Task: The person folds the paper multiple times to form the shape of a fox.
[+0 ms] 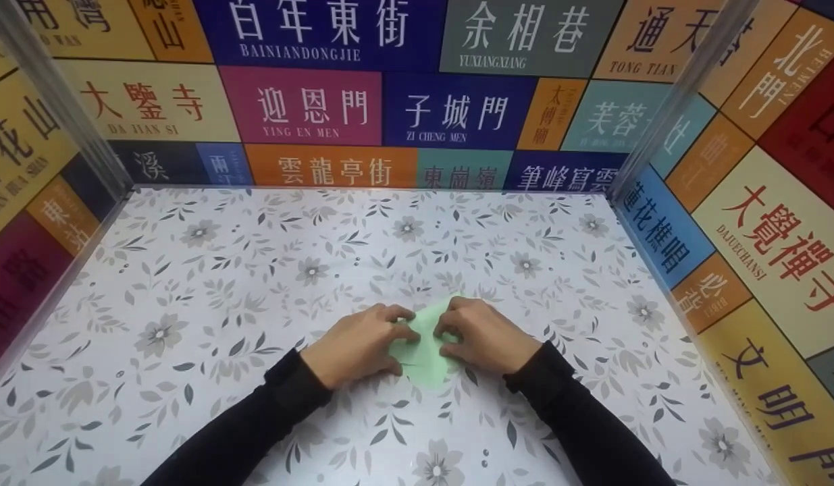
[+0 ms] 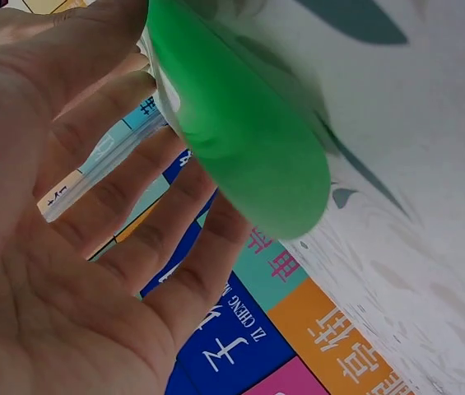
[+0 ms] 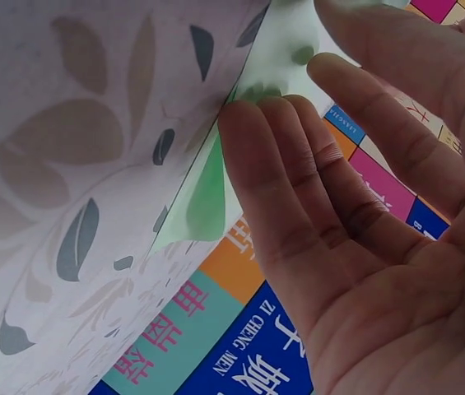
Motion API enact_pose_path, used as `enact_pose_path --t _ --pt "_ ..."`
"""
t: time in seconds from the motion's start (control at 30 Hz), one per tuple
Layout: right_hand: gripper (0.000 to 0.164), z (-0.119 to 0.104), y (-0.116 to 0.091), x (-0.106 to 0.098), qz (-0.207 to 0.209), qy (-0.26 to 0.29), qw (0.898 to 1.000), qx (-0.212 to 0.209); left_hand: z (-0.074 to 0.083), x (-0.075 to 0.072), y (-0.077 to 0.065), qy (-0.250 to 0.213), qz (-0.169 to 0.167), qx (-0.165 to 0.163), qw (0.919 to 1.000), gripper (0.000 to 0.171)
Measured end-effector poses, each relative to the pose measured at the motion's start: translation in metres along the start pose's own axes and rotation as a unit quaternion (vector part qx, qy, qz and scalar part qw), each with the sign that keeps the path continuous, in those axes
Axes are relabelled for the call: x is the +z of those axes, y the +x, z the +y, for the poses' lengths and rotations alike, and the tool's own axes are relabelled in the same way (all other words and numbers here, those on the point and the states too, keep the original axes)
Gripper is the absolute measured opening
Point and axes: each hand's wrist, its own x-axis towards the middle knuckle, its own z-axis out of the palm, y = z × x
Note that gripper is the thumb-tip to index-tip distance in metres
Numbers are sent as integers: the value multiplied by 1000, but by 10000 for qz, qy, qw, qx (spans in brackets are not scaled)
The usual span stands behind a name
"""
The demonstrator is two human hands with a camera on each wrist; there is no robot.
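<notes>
Both left hand (image 1: 362, 341) and right hand (image 1: 489, 334) half-curled, touching green paper (image 1: 431, 368), grip unclear

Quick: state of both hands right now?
Left hand: open, at the green sheet.
Right hand: at the same sheet; open or pinching, can't tell.
</notes>
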Motion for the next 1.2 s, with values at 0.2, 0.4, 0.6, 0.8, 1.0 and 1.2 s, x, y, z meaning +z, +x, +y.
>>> enact_pose_path --t 0.2,0.4,0.6,0.8,1.0,1.2 --pt "22 1 0 1 -21 -81 9999 65 -2 0 2 -195 51 -42 9998 49" --pt "22 0 0 1 -16 -66 9999 77 -4 3 4 -176 147 -81 9997 42" --pt "24 0 0 0 44 -29 9999 121 -7 3 5 -301 162 -115 9994 52" --pt "25 2 -1 -2 143 -65 9999 44 -12 -1 4 -478 134 -18 9988 56" --pt "26 1 -1 -3 149 -34 9998 99 -16 -4 3 -557 56 130 9983 65" --pt "26 -1 -2 -3 155 -28 9998 134 -19 -6 2 -496 -41 150 9987 67"
